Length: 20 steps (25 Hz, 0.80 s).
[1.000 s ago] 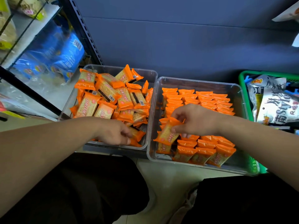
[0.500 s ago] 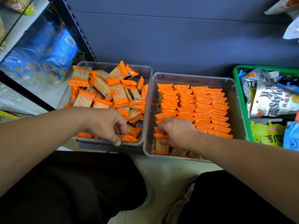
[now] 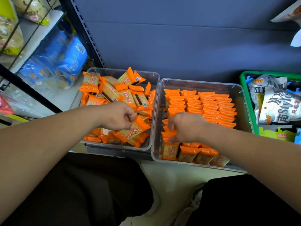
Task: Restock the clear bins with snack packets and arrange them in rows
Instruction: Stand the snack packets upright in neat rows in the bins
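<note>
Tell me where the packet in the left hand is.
Head view, left side: the packet is pinched by the left hand over the near right corner of the left bin, beside the right bin.

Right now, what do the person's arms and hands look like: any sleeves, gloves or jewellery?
The left forearm and right forearm are bare to the frame edge, no sleeve in view. The left hand and right hand are ungloved; no ring, watch or wristband shows on the visible sides. Dark trousers cover the legs below.
</note>
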Tool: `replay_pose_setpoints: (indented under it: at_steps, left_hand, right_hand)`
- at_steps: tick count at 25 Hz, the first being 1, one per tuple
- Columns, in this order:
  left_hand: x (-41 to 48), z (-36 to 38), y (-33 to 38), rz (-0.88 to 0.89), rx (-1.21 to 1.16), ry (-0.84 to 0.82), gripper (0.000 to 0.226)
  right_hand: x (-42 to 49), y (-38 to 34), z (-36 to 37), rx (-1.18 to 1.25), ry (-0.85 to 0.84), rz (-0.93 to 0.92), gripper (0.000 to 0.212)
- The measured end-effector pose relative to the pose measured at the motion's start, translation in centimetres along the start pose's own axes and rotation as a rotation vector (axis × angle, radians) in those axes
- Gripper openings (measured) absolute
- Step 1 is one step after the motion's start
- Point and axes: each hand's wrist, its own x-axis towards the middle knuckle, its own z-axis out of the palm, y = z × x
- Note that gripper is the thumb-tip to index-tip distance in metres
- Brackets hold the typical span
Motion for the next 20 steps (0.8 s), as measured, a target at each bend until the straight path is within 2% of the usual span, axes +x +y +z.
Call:
replay_pose_setpoints:
  at_steps: [2, 5, 7, 8, 11, 12, 16, 20]
  left_hand:
    - [-0.2, -0.7, 0.0, -0.005, -0.005, 0.031, 0.01]
    - [-0.5, -2.0, -0.2, -0.05, -0.037, 0.13, 0.028]
    - [-0.8, -2.7, -0.9, -0.068, -0.107, 0.229, 0.022]
    - [-1.0, -2.9, -1.3, -0.066, -0.111, 0.251, 0.017]
    - [-1.0, -2.4, -1.9, -0.074, 0.0, 0.214, 0.017]
    - [-0.8, -2.2, -1.9, -0.07, 0.035, 0.179, 0.017]
    - [0.5, -2.0, -1.3, -0.043, -0.024, 0.077, 0.017]
    - [1.6, -2.0, 0.0, -0.063, -0.179, 0.107, 0.012]
  right_hand:
    - [0.1, 0.2, -3.0, 0.205, 0.078, 0.022, 0.033]
    - [0.6, -1.1, -6.3, 0.597, 0.214, 0.067, 0.025]
    - [1.6, -3.4, -7.1, 0.781, 0.214, 0.097, 0.021]
    - [2.3, -4.4, -7.2, 0.727, 0.204, 0.105, 0.022]
    - [4.1, -6.0, -5.8, 0.255, 0.164, 0.089, 0.037]
    - [4.5, -5.9, -5.1, 0.167, 0.169, 0.093, 0.042]
    - [4.8, -3.5, -3.2, 0.25, 0.25, 0.167, 0.068]
    - [5.0, -2.8, -2.8, 0.192, 0.32, 0.124, 0.072]
